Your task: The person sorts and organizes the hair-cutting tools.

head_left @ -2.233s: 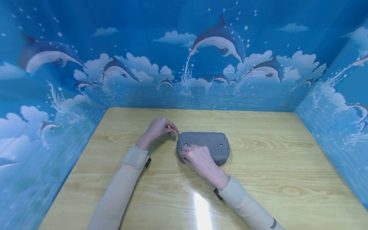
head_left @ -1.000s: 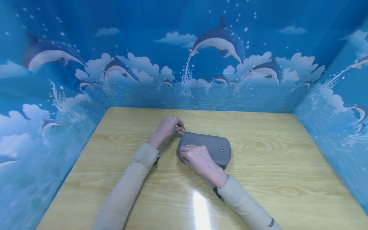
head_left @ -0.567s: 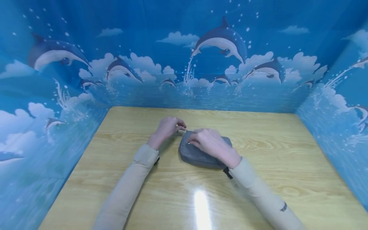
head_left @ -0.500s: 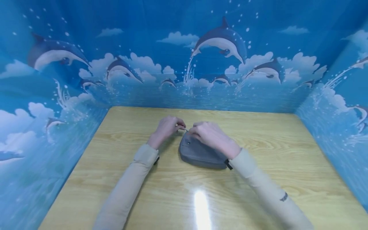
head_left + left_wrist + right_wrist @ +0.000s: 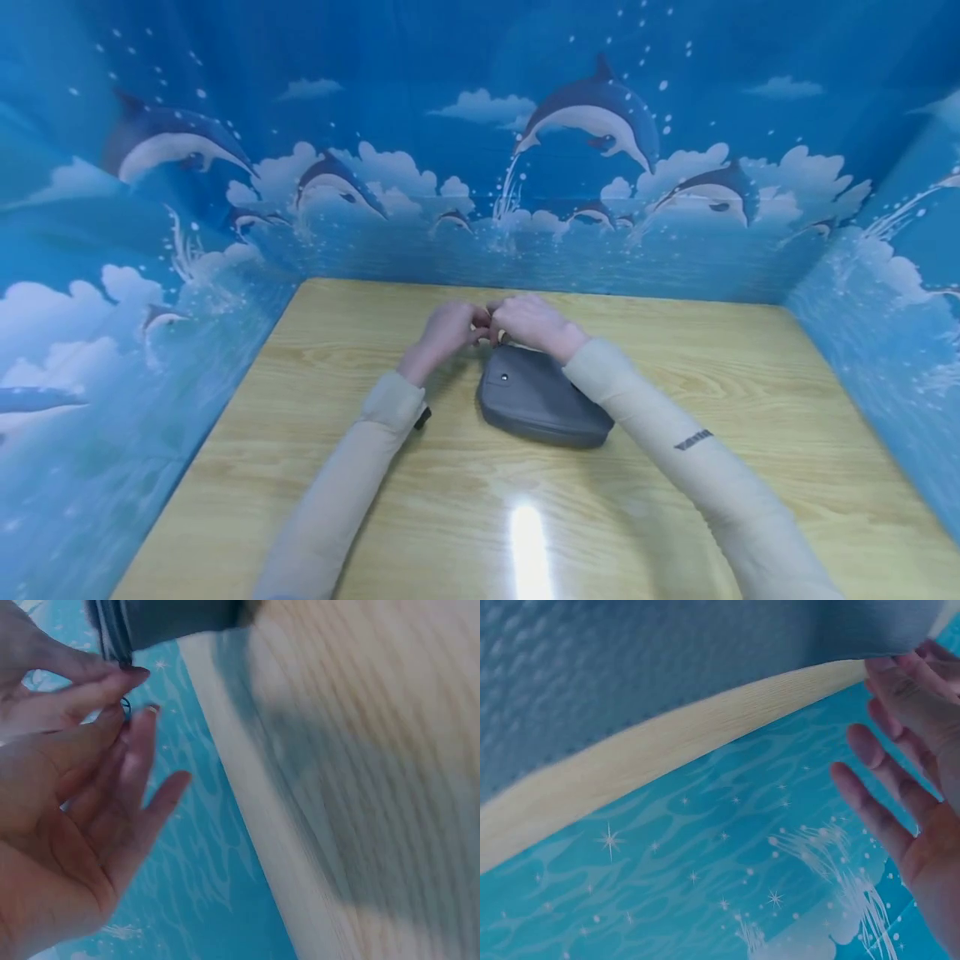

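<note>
A grey pouch (image 5: 543, 400) with a snap stud (image 5: 504, 377) lies on the wood-grain table, its far left corner at the hands. With thumb and finger my left hand (image 5: 448, 329) pinches a small dark ring-shaped zipper pull (image 5: 126, 705) hanging at that corner. My right hand (image 5: 528, 321) meets it there and pinches the pouch's edge next to the zipper (image 5: 114, 634); in the right wrist view its thumb touches the pouch, while the other fingers are spread. The right sleeve and hand hide the pouch's right part in the head view.
The wood-grain table (image 5: 360, 517) has a bright light reflection near the front. Blue cloth (image 5: 375, 242) printed with dolphins and clouds stands around its back and sides. Both forearms wear light sleeves.
My right hand has left the pouch's front left part and moved to the far left corner, beside the left hand. The pouch has turned slightly; the left hand has shifted a little right.
</note>
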The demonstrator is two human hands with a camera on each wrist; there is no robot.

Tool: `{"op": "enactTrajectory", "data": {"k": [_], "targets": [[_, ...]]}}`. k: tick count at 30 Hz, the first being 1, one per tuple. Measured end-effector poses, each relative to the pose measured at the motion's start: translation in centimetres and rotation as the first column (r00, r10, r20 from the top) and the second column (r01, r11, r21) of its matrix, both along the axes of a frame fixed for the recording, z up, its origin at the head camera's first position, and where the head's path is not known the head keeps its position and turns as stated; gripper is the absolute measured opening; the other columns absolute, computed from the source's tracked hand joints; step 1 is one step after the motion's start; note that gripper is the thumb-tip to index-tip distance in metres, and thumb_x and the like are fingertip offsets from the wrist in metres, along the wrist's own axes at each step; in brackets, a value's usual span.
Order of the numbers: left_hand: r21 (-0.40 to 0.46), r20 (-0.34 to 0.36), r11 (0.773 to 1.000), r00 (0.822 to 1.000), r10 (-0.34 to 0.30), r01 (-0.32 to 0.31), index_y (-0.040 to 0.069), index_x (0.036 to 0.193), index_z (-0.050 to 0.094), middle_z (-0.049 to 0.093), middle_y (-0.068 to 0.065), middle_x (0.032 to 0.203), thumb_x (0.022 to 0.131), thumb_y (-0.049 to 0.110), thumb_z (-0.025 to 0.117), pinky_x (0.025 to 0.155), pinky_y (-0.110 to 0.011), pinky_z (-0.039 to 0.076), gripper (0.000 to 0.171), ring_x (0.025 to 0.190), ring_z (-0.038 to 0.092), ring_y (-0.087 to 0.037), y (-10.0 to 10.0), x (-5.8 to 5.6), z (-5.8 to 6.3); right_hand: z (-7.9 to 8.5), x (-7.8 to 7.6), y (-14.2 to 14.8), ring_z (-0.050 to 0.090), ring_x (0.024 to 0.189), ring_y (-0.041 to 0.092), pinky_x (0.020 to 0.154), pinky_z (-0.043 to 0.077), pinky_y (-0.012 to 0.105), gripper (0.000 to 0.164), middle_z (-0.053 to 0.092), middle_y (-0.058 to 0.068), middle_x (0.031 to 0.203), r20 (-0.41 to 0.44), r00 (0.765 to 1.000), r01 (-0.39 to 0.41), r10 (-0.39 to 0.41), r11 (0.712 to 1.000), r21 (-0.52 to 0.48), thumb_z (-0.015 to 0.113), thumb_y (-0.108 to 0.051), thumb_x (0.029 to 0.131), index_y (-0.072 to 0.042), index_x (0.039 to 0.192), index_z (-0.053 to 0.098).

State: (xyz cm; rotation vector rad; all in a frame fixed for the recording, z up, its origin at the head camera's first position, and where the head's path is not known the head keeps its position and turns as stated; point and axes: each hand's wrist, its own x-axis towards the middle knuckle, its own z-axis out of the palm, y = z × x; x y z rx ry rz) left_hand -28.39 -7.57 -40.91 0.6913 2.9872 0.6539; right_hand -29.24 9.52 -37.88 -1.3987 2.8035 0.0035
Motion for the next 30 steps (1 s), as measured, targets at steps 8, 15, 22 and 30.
{"op": "enactTrajectory", "data": {"k": [8,15,22,30], "targets": [[0.130,0.223,0.991,0.975,0.009,-0.039,0.008,0.082,0.077,0.069,-0.003,0.066,0.102,0.031,0.063,0.053,-0.022,0.037,0.034,0.053,0.052,-0.008,0.2,1.9,-0.2,-0.4,-0.4,1.0,0.037,0.056,0.007,0.055,0.033,0.023,0.026,0.067,-0.004,0.072,0.009,0.999,-0.042,0.043,0.995,-0.090,0.073,-0.001,0.092,-0.015,0.070,0.076],[0.163,0.287,0.984,0.958,0.021,-0.071,0.007,0.062,0.063,0.055,-0.006,0.053,0.102,0.035,0.063,0.047,-0.021,0.032,0.049,0.047,0.046,-0.010,0.9,2.6,-0.9,-0.7,-0.8,1.7,0.032,0.056,0.007,0.058,0.031,0.025,0.032,0.064,-0.004,0.062,0.056,0.994,-0.082,0.093,0.982,-0.169,0.070,0.003,0.092,-0.015,0.065,0.073],[0.027,0.144,0.998,0.988,0.058,-0.062,0.017,0.050,0.044,0.031,0.008,0.046,0.102,0.035,0.063,0.046,-0.021,0.024,0.058,0.044,0.031,-0.007,1.7,2.8,-0.9,-1.3,-1.1,2.1,0.035,0.056,0.009,0.057,0.030,0.026,0.034,0.061,-0.005,0.062,0.013,0.997,-0.078,0.082,0.981,-0.175,0.068,0.010,0.085,-0.016,0.064,0.069],[-0.056,0.110,0.991,0.986,0.124,-0.118,0.017,0.052,0.050,0.035,0.008,0.049,0.101,0.037,0.063,0.049,-0.022,0.027,0.055,0.048,0.035,-0.008,2.0,3.2,-0.7,-1.7,-1.3,2.2,0.039,0.056,0.010,0.057,0.032,0.026,0.031,0.059,-0.006,0.064,0.020,0.998,-0.051,0.055,0.986,-0.156,0.069,0.008,0.083,-0.018,0.066,0.065]]}}
